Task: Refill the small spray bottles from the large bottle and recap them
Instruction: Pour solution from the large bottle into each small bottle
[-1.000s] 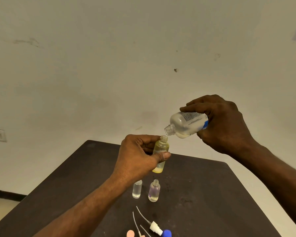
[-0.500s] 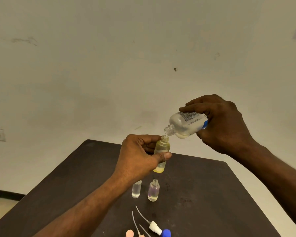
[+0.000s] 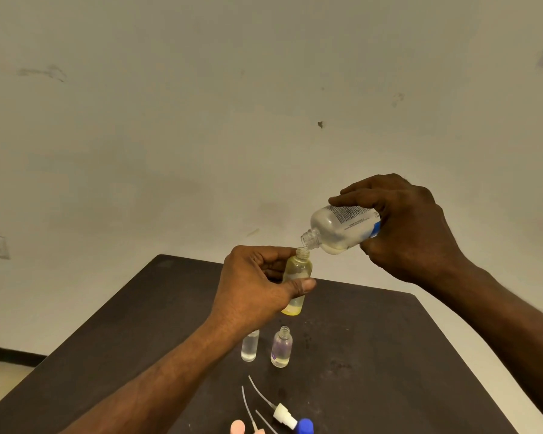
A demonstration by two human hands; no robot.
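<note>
Left hand (image 3: 254,286) with its grip clamped on a yellowish small bottle (image 3: 296,278) held above the dark surface (image 3: 373,339), right hand (image 3: 411,230) gripping the tilted large bottle (image 3: 339,228), its mouth touching the small one's neck, two uncapped small bottles (image 3: 281,347) standing nearer, spray caps (image 3: 290,418) at the near edge

Small bottle (image 3: 296,278): clear, pale yellow liquid, deeper yellow at base. Large bottle (image 3: 342,228): translucent, white label with black print, blue patch. Two standing bottles: one clear (image 3: 250,346), one clear with purple marking (image 3: 281,347). Spray heads: white (image 3: 284,415), blue (image 3: 304,426), pink (image 3: 237,427). Tabletop (image 3: 373,355): dark brown, mottled. Wall (image 3: 201,120): off-white, scuffed.
</note>
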